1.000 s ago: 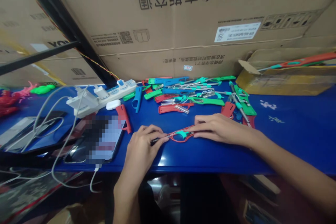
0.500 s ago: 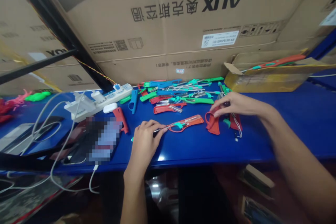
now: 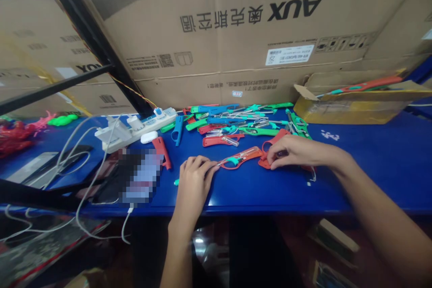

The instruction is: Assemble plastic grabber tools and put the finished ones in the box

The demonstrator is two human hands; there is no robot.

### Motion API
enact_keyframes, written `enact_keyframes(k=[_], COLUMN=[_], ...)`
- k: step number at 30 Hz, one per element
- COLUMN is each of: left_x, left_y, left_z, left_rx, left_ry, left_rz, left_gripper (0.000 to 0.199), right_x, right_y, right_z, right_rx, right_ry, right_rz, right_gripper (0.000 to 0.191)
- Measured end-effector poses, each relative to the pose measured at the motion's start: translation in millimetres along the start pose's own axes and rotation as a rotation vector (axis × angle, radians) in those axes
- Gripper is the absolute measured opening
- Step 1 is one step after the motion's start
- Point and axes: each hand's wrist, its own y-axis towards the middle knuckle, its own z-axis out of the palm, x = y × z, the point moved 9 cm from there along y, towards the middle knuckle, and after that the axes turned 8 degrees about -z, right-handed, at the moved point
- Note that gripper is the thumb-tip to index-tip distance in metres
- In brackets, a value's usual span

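Observation:
Near the front of the blue table, my left hand (image 3: 197,175) pinches the metal rod end of an orange-red lighter half (image 3: 248,155), which lies open with a teal trigger and inner parts showing. My right hand (image 3: 290,152) is closed at the right end of that half, its fingers on a red shell piece (image 3: 265,162). A dark object shows partly in the right palm. Another red shell piece (image 3: 280,137) lies just behind those fingers. Behind both hands is a pile of green, blue and red lighter parts (image 3: 232,121).
A white power strip (image 3: 148,128) with plugs, a phone (image 3: 140,177) on a cable and a red shell (image 3: 162,153) are on the left. An open carton (image 3: 347,108) stands at the back right. A large cardboard box (image 3: 219,45) rises behind the table (image 3: 243,193).
My right hand has moved left and down with the red piece, closer to the orange-red lighter half. White bits at the right have come into view. My left hand keeps its pinch.

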Motion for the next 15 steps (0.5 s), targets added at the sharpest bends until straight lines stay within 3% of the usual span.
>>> enact_keyframes(k=[2,6,8,11,15], left_x=[0,-1,-1,-1,-5], left_y=[0,-1,-1,-2,-5], left_z=[-0.5,-0.5,0.6,0.4,-10.5], left_rx=[0.000,-0.011,-0.012,-0.019,-0.077], left_ry=[-0.009,-0.010,-0.004,-0.005,-0.068], left_rz=[0.002,0.006,0.003,-0.003,0.027], left_gripper=[0.018,0.016,0.015,0.017,0.031], right_x=[10,13,13,10,9], right_y=[-5,-37,-51,-47,-24], right_z=[-15,-67,-78,-75,-56], right_rx=[-0.143,-0.765,-0.988,-1.043,-0.931], right_ry=[0.049,0.072,0.123,0.274,0.389], right_rz=[-0.055,-0.042,-0.064,-0.102,-0.128], right_gripper=[0.030,0.030,0.033,0.035,0.029])
